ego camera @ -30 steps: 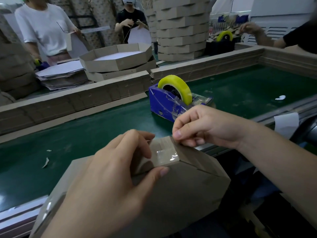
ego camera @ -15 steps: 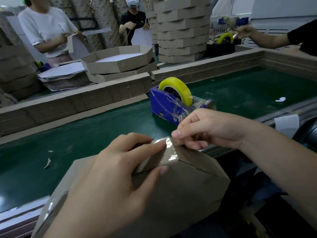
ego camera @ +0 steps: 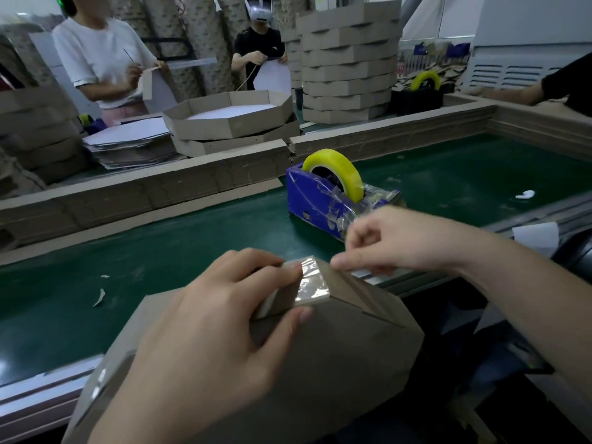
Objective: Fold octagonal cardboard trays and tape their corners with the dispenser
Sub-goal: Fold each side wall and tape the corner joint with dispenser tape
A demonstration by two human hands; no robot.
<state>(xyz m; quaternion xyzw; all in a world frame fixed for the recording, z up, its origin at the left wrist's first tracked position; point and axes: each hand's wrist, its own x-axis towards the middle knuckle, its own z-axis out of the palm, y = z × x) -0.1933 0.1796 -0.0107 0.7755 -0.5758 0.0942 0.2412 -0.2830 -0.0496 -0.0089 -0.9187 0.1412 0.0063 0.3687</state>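
So the cardboard tray (ego camera: 336, 354) is down at the near edge of the green bench (ego camera: 160, 251), tipped up with its brown underside facing the camera and one corner pointing up in the middle of the shot. The left hand (ego camera: 205, 318) has a proper grip on that corner: the fingers are laid over the top edge, the thumb is pressed on the near face, and the wall is pinched in between. There's a strip of clear tape (ego camera: 312, 283) wrapped over the corner, and the left fingertips sit right on its left end. The right hand (ego camera: 394, 241) comes in from the right with its fingers curled and one fingertip touching the tray edge just right of the tape. Honestly I can't tell if it's pinching anything or just pressing. Right behind it, a bit further out on the bench, is the blue tape dispenser (ego camera: 307, 197) with a fat yellow tape roll (ego camera: 336, 168) on top and loose clear tape stuck all over its side. A low cardboard wall (ego camera: 160, 190) runs along the far side of the bench. Past that are a couple of folded trays (ego camera: 230, 120) nested on each other, a pile of flat sheets (ego camera: 128, 139) to their left, and a tall stack of finished trays (ego camera: 349, 65) further right. Two people are standing back there holding sheets, one in a white shirt (ego camera: 96, 56) and one in a black shirt (ego camera: 258, 49).
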